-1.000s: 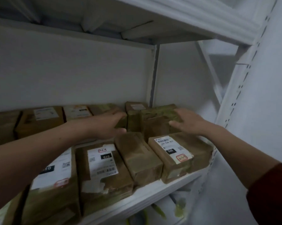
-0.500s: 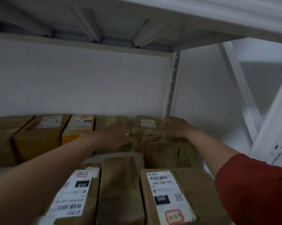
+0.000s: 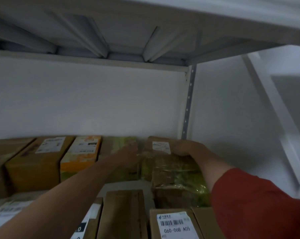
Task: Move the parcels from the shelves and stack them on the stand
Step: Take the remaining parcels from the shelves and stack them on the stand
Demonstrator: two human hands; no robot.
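Observation:
Brown cardboard parcels lie in two rows on the white shelf (image 3: pixel 128 185). At the back right, a tape-wrapped parcel (image 3: pixel 176 175) lies in front of a brown parcel with a white label (image 3: pixel 156 144). My right hand (image 3: pixel 187 148) curls over the far top edge of the tape-wrapped parcel. My left hand (image 3: pixel 128 153) presses flat against that parcel's left side, beside a green-taped parcel (image 3: pixel 121 144). The stand is out of view.
An orange box (image 3: pixel 81 156) and yellow-brown parcels (image 3: pixel 35 161) fill the back row to the left. Labelled parcels (image 3: pixel 175 225) line the front row. The upper shelf (image 3: pixel 145 31) hangs low overhead; a perforated upright (image 3: pixel 189 100) stands at the back right.
I have leaned in closer to the shelf. Both hands reached further back, and they now clasp the tape-wrapped parcel from its left side and far edge.

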